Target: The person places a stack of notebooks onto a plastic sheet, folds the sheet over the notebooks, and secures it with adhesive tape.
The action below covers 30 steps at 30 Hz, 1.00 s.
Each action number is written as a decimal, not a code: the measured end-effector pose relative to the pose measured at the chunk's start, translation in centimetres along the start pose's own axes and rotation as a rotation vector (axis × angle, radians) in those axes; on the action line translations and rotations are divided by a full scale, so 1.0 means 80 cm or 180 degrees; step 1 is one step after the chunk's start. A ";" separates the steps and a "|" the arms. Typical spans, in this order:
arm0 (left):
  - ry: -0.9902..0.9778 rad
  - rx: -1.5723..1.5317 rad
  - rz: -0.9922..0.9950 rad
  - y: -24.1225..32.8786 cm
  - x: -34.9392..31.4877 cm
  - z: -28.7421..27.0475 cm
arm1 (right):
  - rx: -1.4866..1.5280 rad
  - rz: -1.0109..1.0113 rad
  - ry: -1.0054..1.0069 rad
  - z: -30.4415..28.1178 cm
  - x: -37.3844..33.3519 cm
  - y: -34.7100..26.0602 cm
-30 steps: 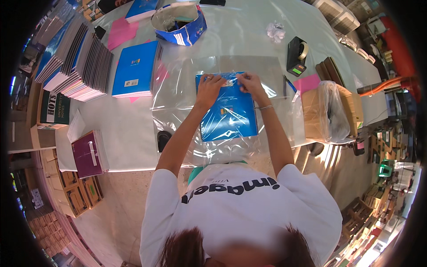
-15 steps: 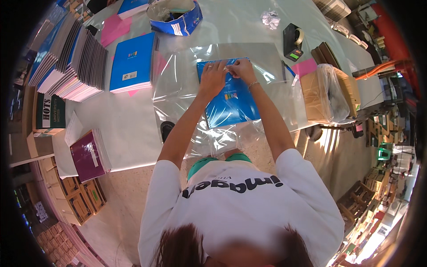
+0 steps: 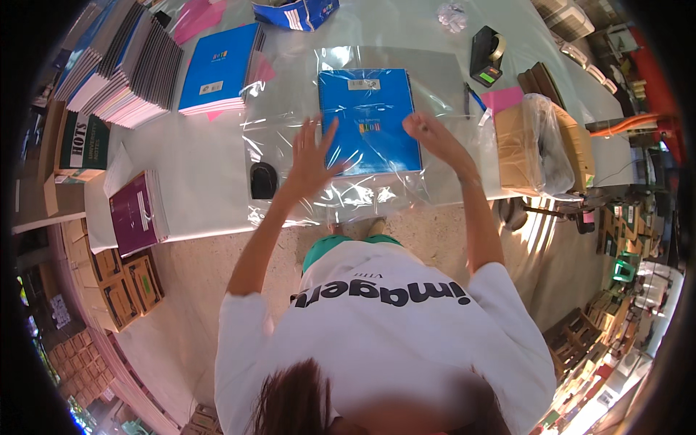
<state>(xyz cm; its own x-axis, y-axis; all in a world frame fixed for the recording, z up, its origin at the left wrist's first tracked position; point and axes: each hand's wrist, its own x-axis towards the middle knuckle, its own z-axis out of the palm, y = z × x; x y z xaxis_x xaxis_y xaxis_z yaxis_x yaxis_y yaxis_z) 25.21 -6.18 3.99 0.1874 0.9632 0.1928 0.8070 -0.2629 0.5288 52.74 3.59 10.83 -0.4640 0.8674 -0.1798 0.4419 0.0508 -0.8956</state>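
A blue spiral notebook (image 3: 371, 98) lies in front of me, with a white label (image 3: 364, 85) on its cover near the far edge. Beneath and around it spreads a clear plastic sheet (image 3: 293, 109), creased and shiny. My left hand (image 3: 312, 161) hovers by the notebook's near left side, fingers spread and holding nothing. Over the right edge, my right hand (image 3: 437, 139) has its fingers curled together, slightly blurred. Whatever it may hold is hidden.
A black tape dispenser (image 3: 487, 56), blue pen (image 3: 476, 98) and cardboard box (image 3: 511, 145) stand right. Leftward are another blue notebook (image 3: 217, 69), tall notebook stacks (image 3: 145, 72) and maroon notebooks (image 3: 135, 214). A black rounded object (image 3: 263, 180) shows by the table's near edge.
Both hands have left the notebook's far edge, parting and coming nearer to me. The left has opened. The cover's white label is now uncovered, and the whole view has shifted.
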 end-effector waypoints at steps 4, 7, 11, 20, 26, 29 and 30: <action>-0.0187 -0.0086 -0.0027 0.086 -0.101 -0.013 | -0.0580 -0.0781 -0.0088 0.027 -0.121 -0.002; -0.0242 -0.0178 -0.0543 0.100 -0.119 0.008 | -0.1443 -0.0769 0.0497 0.061 -0.149 0.028; 0.0341 -0.0513 -0.0501 0.108 -0.149 0.040 | -0.1449 -0.1121 -0.0447 0.093 -0.200 0.054; 0.0648 -0.0180 -0.0514 0.050 -0.128 -0.019 | -0.1838 -0.1087 0.0956 0.006 -0.177 0.117; -0.0850 0.1203 0.0800 -0.007 -0.036 -0.053 | -0.2941 -0.1956 -0.0367 -0.038 -0.081 0.098; -0.1176 0.1452 0.1074 -0.012 -0.011 -0.056 | -0.3014 -0.2013 -0.0718 -0.040 -0.054 0.088; -0.1253 0.1450 0.1121 -0.011 -0.005 -0.053 | -0.2971 -0.2015 -0.0806 -0.038 -0.049 0.087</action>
<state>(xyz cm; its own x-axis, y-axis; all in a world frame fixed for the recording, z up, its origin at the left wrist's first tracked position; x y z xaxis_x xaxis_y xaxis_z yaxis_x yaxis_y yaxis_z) 22.03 -6.60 6.95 0.6006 0.7964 -0.0702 0.7993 -0.5963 0.0739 59.95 2.05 6.49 -0.8991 0.4372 0.0228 0.4215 0.8787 -0.2242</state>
